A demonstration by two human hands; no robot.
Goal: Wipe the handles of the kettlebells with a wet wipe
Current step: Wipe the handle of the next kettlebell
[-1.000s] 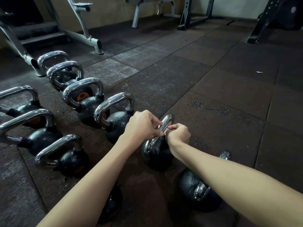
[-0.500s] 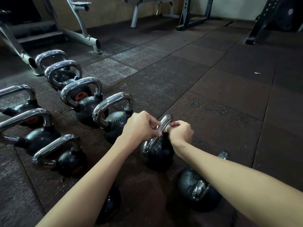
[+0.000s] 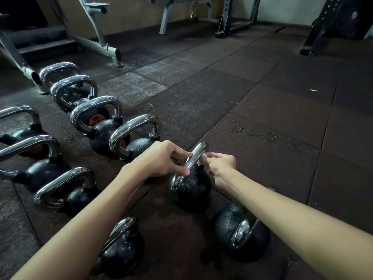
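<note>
Curling round the chrome handle (image 3: 196, 156), the left hand (image 3: 161, 158) grips it; just across the bar, the right hand (image 3: 220, 164) pinches a wet wipe (image 3: 204, 156) against it. The kettlebell (image 3: 191, 190) stands upright directly beneath both grips.

**One camera, worn on my head, looking forward and down**

A single wide-angle view carries the whole scene. It sits on my head and faces forward and down along my own arms, which enter from the two bottom corners. My left hand (image 3: 161, 158) and my right hand (image 3: 220, 166) with the wet wipe (image 3: 204, 156) meet near the middle of the frame. They are at the handle (image 3: 196, 156) of a kettlebell (image 3: 190, 190) close below me. The other kettlebells (image 3: 103, 130) run off to the upper left. The rubber floor (image 3: 262, 98) stretches away. A bench frame (image 3: 164, 19) and a rack upright (image 3: 227, 15) stand far off along the top edge.
</note>
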